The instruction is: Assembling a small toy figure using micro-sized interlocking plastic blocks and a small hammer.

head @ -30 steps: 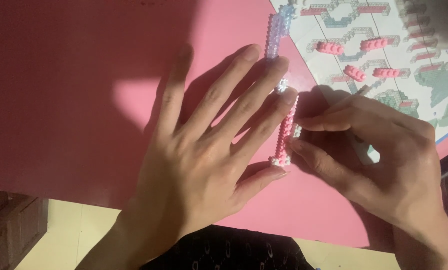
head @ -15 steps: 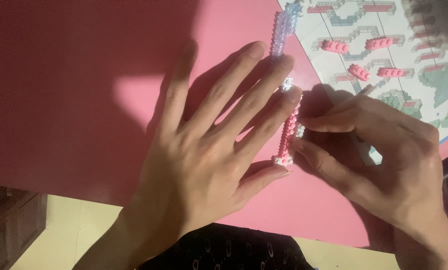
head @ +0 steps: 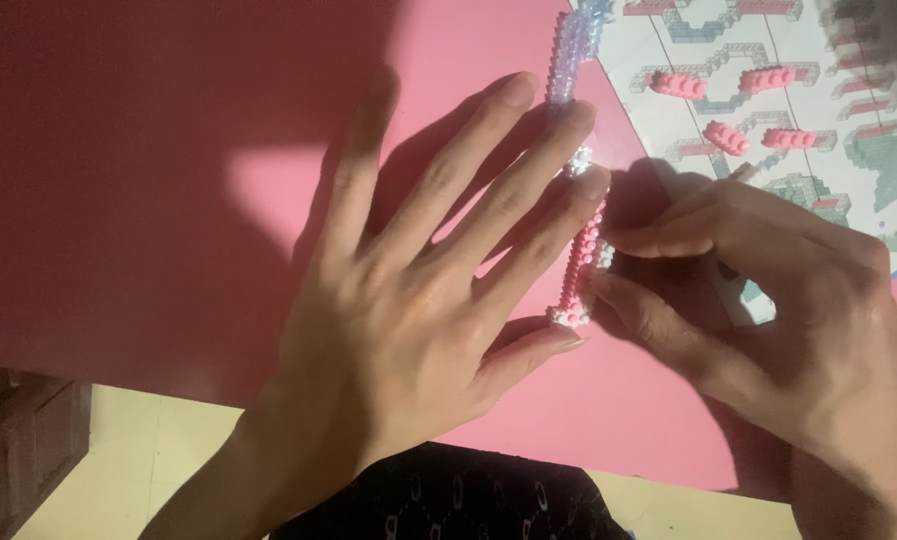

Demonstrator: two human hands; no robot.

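— Pink all over: the surface [head: 168, 150] is pink, half in shadow, and a thin strip [head: 580, 265] of pink and white studded bricks lies on it between the two hands.

— What is the left hand [head: 418, 300] doing?

— It lies flat and spread, palm down, fingers pressing along the strip's left side; it grips nothing.

— And the right hand [head: 768, 320]?

— Thumb and forefinger are pinched against the strip's right edge near its middle. Whether a small piece sits between them I cannot tell.

— Anything else nearby?

— A pale blue strip [head: 571, 55] continues the line upward, and a printed instruction sheet [head: 768, 120] with brick diagrams lies at the upper right, just beside the right hand.
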